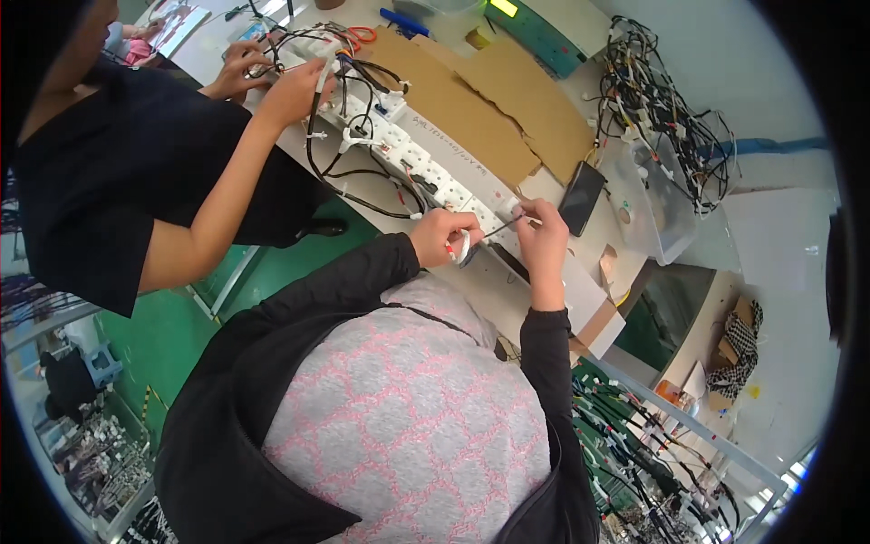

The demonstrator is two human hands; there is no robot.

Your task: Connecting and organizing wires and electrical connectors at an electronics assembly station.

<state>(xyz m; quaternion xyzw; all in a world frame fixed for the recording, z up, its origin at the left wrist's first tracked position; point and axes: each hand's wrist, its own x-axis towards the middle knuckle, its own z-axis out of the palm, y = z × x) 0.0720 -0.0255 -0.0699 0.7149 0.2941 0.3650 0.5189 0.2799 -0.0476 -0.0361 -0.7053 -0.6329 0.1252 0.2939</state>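
My left hand [437,239] is closed around a white piece with a red bit [463,247], whose exact kind I cannot make out. A short stretch of black cable [497,230] runs from it to my right hand [544,238], whose thumb and fingers pinch the cable's other end. Both hands are over the near edge of a long row of white fixture blocks [412,160]. Farther left along this row, a bundle of black cables [319,156] with white connectors loops over the edge, and a co-worker's hands [299,94] handle its far end.
Brown cardboard sheets [507,95] lie behind the row. To the right are a black phone [583,198], a clear plastic bin [643,213] and a hanging tangle of wires [648,100]. Orange scissors [362,34] and a green device [535,34] are at the back. The co-worker stands close on my left.
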